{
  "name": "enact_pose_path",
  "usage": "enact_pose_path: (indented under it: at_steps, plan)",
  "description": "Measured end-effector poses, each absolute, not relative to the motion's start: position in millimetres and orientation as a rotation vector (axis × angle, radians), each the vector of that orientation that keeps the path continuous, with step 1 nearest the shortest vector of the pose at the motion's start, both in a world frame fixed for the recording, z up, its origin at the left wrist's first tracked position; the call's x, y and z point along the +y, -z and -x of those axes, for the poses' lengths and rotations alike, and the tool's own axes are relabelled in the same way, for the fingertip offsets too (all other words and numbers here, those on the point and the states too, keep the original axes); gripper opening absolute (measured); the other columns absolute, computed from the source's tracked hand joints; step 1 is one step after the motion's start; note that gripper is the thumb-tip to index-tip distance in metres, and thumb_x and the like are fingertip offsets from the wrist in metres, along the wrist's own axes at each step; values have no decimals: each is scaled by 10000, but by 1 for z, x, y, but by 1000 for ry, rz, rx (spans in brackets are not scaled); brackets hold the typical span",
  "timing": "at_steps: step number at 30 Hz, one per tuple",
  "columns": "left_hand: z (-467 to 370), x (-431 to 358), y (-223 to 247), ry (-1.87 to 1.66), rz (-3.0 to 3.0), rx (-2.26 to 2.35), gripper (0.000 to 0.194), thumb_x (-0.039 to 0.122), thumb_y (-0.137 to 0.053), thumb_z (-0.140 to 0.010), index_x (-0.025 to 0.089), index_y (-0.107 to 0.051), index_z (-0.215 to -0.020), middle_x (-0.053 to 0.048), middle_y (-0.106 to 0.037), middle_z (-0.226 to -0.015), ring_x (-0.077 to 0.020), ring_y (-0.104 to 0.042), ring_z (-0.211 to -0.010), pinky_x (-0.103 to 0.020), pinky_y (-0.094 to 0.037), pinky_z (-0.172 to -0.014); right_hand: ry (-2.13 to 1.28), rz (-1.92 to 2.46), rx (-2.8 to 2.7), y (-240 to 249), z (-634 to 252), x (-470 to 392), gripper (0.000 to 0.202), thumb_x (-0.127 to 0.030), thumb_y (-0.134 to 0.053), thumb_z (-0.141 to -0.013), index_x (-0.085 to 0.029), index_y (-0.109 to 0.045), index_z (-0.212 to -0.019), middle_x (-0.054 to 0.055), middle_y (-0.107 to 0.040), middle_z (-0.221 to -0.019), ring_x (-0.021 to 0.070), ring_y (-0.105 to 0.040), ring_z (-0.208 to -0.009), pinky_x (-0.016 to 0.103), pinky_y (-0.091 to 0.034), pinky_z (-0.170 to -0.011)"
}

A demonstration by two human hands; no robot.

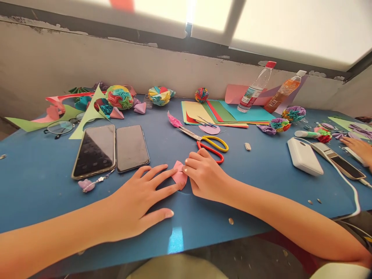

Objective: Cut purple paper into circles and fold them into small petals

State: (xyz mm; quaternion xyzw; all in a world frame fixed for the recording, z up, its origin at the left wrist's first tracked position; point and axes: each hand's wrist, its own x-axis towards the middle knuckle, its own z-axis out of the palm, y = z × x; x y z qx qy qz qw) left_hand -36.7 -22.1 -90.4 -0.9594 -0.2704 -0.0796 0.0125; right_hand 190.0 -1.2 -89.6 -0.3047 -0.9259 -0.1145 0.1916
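A small folded piece of pink paper lies on the blue table between my two hands. My left hand rests flat with fingers spread, its fingertips touching the paper's left side. Curled at the paper's right edge, my right hand has its fingers closed on it; the fingertips partly hide that edge. Just beyond are scissors with one yellow and one red handle, and a pink paper piece lies at their blade tips.
Two phones lie left of the scissors, near eyeglasses and paper flower balls. Coloured sheets and two bottles are at the back. At right are a white power bank and another person's hand.
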Motion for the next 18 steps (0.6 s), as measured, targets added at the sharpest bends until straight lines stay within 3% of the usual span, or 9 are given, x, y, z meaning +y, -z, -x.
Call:
enact_pose_path:
  at_steps: [13,18]
  plan:
    - [38,-21,90,246,2949,-792,507,464,-426,-886,351,-375,-1378,-18,-404,-1441,-267,-414,-1257,-421,-329,-959,392,829,-2652,86,-192,-3,121,-58,-525,-687,-116,-612,-749,67,-569,-747,177,-402,-751,325,-242,-670]
    - [34,-27,98,358,2888,-915,509,448,-431,-889,339,-374,-1382,1,-393,-1447,-256,-367,-1287,-409,-300,-999,433,773,-2712,85,-192,-4,134,-69,-503,-757,-127,-610,-813,75,-583,-781,185,-406,-769,329,-226,-663]
